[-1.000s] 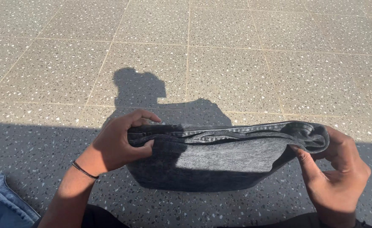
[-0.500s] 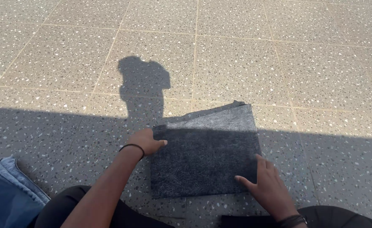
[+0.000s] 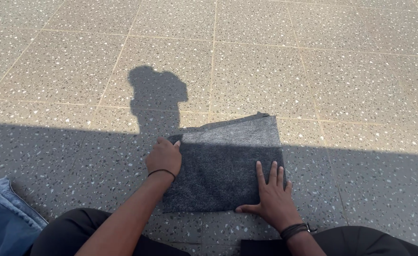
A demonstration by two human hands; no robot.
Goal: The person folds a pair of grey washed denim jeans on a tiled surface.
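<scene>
Speckled grey floor tiles (image 3: 247,61) carry a folded dark grey fleece cloth (image 3: 228,166); left hand (image 3: 164,156) curled at its edge, right hand (image 3: 270,194) spread flat should press evenly.

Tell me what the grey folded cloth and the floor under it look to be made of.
Cloth: likely a soft knit or fleece fabric, matte dark grey, with a fuzzy nap and a stitched edge at the top. Floor: probably terrazzo-style stone tiles, grey with white flecks, smooth, with thin joint lines.

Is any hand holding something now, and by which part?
Nothing is gripped. The left hand rests on the folded grey cloth's left edge; the right hand presses flat on its lower right corner.
</scene>
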